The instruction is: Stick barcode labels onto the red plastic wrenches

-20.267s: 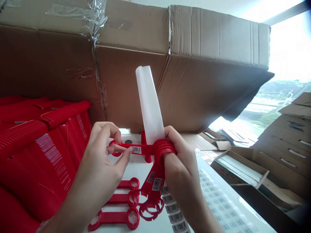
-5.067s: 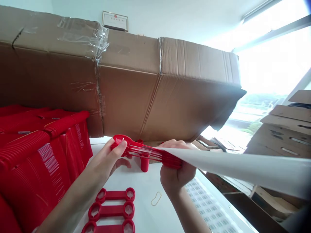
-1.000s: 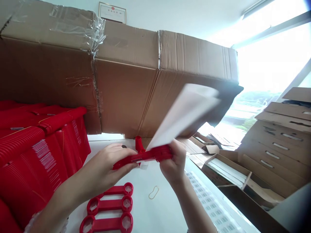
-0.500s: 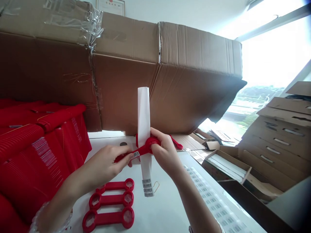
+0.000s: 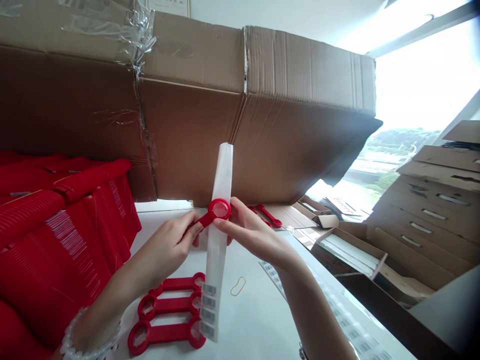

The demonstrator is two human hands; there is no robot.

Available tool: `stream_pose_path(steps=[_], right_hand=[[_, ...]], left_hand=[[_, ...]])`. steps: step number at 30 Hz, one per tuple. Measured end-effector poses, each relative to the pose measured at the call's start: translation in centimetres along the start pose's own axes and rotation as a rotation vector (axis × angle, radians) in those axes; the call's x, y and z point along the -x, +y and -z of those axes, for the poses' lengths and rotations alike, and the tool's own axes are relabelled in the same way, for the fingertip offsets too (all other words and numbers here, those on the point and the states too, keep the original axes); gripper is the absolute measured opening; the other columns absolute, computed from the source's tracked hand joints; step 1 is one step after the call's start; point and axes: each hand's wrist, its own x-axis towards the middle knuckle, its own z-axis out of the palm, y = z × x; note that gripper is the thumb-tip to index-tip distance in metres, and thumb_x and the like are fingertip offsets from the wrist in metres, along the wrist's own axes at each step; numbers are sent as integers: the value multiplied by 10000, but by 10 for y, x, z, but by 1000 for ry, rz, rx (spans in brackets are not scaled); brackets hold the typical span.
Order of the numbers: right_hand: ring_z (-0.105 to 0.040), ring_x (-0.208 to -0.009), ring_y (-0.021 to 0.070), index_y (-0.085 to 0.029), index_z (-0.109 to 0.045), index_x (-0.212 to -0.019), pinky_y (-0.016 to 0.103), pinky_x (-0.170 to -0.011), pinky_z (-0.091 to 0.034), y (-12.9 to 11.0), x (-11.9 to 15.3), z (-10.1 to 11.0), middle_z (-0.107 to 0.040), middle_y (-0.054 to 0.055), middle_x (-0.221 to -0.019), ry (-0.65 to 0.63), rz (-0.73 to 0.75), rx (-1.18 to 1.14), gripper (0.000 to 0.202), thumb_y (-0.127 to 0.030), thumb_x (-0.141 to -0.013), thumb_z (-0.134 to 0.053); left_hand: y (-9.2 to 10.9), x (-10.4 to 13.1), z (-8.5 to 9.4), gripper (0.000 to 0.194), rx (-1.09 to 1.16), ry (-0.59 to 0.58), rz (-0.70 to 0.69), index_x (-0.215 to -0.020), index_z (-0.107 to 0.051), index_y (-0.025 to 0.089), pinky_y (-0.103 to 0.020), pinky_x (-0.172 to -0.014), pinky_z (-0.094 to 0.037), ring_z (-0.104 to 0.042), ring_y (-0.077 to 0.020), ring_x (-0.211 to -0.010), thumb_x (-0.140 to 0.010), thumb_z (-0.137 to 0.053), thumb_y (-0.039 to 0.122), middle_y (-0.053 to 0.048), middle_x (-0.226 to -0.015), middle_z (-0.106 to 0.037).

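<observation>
My left hand (image 5: pixel 174 237) pinches the handle of a red plastic piece (image 5: pixel 204 219) with a clear disc in its round end. My right hand (image 5: pixel 249 227) is closed at that ring, its thumb on the lower rim. A long white strip of barcode labels (image 5: pixel 222 172) stands upright behind the ring, against my right fingers; how it is gripped is hidden. Printed labels show at its lower end. Below my left hand, several similar red two-ringed pieces (image 5: pixel 168 305) lie in a stack of rows on the white table (image 5: pixel 258 320). The strip's bottom overlaps their right rings.
Red packs with barcodes (image 5: pixel 75 240) are piled at left. A large cardboard box (image 5: pixel 195 130) overhangs the table's back. More red pieces (image 5: pixel 268 215) lie beyond my right hand. A rubber band (image 5: pixel 238 286) and label sheet (image 5: pixel 337 310) lie on the table; cartons (image 5: pixel 423 215) stand right.
The red piece has turned so its ring faces me and has shifted slightly left. The label strip has tilted, its lower end swinging left over the stacked pieces.
</observation>
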Motion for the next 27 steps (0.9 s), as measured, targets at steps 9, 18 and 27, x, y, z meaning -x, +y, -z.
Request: stream_pose_path(steps=[9,18,27], right_hand=[[-698,-1004,283,-205,-548,-1108,448,-806,-610,-3,9,47,-695,115,-1101,347,-23,119,278,-280,-884,-695],[-673,-875,197,-196,-654,-1114,321,-718,-617,-27,60,88,-718,92,-1077,693,62,71,335,-263,-813,-784],[-661,-804,149,-185,-660,-1145,219,-614,-590,-21,67,100,-733,68,-1043,672,127,61,365,-293,-819,-785]], left_hand=[[-23,-11,6,270,115,49,208,-923,-519,246,-304,-726,-391,-542,-174,-827,-1011,-385,464,0,-942,-617],[-60,-25,-24,320,-43,-166,450,-810,-363,238,-273,-511,-273,-330,-118,-540,-958,-345,521,39,-715,-396],[-95,-34,-34,234,-354,-194,391,-1085,-453,211,-267,-521,-262,-398,-121,-566,-988,-436,423,22,-796,-478]])
